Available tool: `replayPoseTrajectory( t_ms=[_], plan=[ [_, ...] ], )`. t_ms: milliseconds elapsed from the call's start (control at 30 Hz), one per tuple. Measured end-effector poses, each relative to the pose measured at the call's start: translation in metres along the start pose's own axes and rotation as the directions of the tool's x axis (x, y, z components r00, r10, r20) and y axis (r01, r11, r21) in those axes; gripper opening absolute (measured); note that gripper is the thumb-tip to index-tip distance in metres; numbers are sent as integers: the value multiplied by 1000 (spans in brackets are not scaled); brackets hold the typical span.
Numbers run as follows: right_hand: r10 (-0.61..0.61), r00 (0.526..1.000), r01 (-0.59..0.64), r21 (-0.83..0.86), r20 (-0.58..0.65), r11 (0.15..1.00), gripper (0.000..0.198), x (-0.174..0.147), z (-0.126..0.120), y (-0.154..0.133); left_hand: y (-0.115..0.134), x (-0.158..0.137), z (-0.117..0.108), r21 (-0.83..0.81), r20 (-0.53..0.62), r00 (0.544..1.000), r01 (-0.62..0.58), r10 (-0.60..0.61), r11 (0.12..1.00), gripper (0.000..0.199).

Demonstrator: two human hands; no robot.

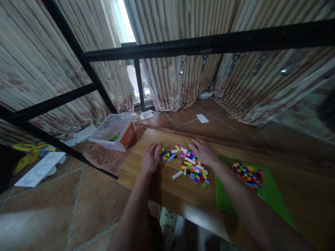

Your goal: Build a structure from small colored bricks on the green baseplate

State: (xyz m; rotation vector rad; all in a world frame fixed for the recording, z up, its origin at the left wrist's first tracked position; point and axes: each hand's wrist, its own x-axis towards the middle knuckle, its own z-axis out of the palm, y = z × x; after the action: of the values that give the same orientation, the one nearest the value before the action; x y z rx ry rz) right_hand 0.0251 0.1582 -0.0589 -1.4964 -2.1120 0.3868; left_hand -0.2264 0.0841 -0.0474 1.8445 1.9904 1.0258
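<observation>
Loose toy bricks (192, 162) in many colours lie in a spread-out pile on the wooden table (162, 190). At the pile's left end rests my left hand (151, 158), its fingers stretched out and slightly curved beside the nearest bricks. My right hand (203, 152) reaches over the pile's far right edge with fingers extended and apart; small bricks show close to its fingertips. A white toothed strip (177, 174) lies apart at the near side. Under my right forearm is a green baseplate (273, 188) bearing a dense block of joined bricks (248, 174).
A clear plastic bin (112, 130) with an orange label and some green pieces stands on the floor beyond the table's left end. Black metal bars (167, 50) cross in front of striped curtains (178, 21). White packaging (40, 169) and paper (202, 118) lie on the tiles.
</observation>
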Motion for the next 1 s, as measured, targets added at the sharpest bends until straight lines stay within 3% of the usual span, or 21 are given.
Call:
replayPoseTrajectory(
  t_ms=[233, 400, 533, 700, 833, 1000],
  plan=[
    [-185, 979, 180, 64, 88, 982, 45, -19, 6, -20, 30, 6, 24, -73, 187, 934, -297, 306, 952, 41],
    [-263, 960, 245, 171, 97, 954, 40, -25, 5, -35, 41, 2, 22, -195, 240, 902, -317, 358, 928, 39],
    [-254, 961, 223, 242, 105, 944, 36, -35, -1, -42, 44, -5, 13, -250, 286, 910, -231, 300, 940, 38],
    [-142, 984, 105, 295, 108, 950, 36, -44, -15, -45, 43, -9, 6, -372, 293, 941, -49, 167, 927, 45],
    [-8, 1000, 1, 282, 26, 959, 36, -43, -19, -39, 36, -5, 8, -550, 276, 961, 173, -18, 817, 56],
    [81, 996, -67, 288, -38, 955, 31, -41, -19, -33, 28, 1, 10, -652, 312, 933, 349, -181, 673, 64]
  ],
)
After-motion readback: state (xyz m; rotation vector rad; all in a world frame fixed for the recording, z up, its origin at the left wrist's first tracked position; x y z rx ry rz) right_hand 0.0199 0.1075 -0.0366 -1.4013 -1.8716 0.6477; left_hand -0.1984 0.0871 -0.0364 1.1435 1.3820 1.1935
